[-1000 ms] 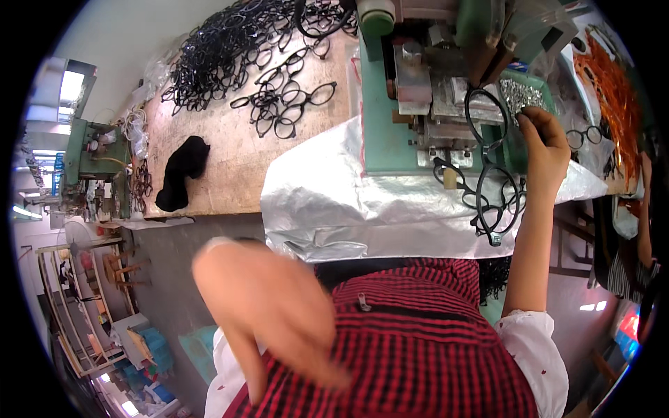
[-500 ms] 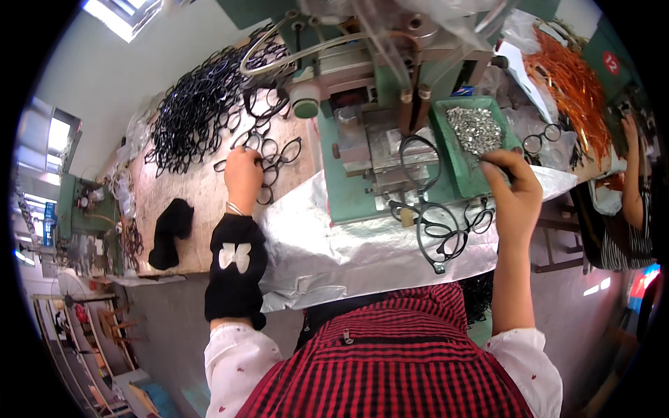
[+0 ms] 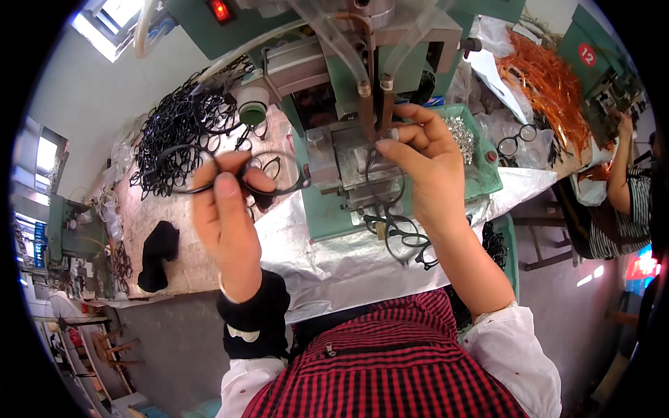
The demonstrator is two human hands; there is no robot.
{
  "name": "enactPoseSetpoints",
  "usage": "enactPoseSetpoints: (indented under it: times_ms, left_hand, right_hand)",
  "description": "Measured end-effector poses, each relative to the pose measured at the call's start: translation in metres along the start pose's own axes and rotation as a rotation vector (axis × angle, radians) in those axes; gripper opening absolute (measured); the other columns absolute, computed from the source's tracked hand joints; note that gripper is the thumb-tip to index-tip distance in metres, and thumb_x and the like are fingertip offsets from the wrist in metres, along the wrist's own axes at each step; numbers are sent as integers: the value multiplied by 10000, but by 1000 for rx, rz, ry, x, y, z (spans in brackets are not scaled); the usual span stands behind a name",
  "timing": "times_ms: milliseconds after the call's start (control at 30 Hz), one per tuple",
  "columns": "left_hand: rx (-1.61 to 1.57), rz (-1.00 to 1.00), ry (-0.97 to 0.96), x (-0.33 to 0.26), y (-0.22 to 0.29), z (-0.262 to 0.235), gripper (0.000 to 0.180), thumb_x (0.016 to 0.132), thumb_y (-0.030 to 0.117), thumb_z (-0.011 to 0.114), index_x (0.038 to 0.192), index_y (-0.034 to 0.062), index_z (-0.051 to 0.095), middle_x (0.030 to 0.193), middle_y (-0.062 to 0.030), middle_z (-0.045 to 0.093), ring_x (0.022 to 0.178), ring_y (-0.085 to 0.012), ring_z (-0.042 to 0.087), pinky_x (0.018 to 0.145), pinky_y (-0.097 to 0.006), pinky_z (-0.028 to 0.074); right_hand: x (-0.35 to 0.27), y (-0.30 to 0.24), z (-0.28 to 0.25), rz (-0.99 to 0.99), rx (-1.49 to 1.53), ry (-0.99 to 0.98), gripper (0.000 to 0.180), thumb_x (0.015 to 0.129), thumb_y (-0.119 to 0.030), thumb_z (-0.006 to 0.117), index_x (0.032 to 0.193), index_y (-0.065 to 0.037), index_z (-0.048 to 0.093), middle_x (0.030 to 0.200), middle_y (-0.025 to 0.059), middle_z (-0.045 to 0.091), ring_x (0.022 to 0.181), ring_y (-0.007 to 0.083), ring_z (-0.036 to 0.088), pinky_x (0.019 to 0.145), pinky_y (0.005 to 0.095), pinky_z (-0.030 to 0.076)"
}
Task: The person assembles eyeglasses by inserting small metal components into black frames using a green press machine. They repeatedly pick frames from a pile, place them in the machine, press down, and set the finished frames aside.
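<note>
Beside the right hand, machine: seemingly positioning step
Left hand pinches glasses; right fingers curled, grip unclear; next needs steadiness

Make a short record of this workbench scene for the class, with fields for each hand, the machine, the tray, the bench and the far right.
Left hand: holding a black glasses frame
Right hand: beside two brown rods; grip unclear
Machine: green and metal; another frame at its front
Tray: green, holding silvery bits
Bench: heap of black frames, black cloth
Far right: orange strips; person in striped top
</note>
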State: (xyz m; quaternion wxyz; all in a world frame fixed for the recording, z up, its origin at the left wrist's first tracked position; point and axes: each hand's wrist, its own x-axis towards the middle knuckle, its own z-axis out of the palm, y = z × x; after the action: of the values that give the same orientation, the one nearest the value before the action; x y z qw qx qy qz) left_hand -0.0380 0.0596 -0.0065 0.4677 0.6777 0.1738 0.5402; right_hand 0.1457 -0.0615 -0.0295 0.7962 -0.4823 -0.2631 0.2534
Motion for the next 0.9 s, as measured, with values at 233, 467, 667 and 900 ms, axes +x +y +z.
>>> enactPoseSetpoints:
  times_ms: [233,467,667,900]
  left_hand:
    - [292,261,8,37,50,48,260,1047,157,453,1140,-42,591,752,-68,646,637,-82,536,583,-213,418]
    - [-561,-1105,-680,-29,37,54,407,1068,332,354,1125,-29,535,645,-113,611,413,-163,527,377,-245,396]
    - [-664,-1207,-626,-30,22,70,426,1070,351,346,1156,-30,518,641,-131,613,379,-160,490,342,-251,366]
    - [-646,-1093,-668,-39,10,66,427,1065,400,363,1136,13,529,643,-102,629,440,-144,528,397,-227,404]
  right_hand:
    - [-10,-21,14,66,65,18,432,831,27,654,1249,31,547,1012,63,679,935,118,621,886,257,467]
    - [11,-13,-54,-158,-520,83,405,826,-27,652,1229,-29,613,1126,87,673,1071,150,607,959,298,451]
    - [-1,20,-150,-162,-814,394,349,848,-68,658,1195,-36,637,1095,78,672,995,154,613,874,291,468]
    - [-2,29,-119,-339,-1628,162,237,790,-188,742,985,-64,689,900,124,668,892,328,626,824,426,473]
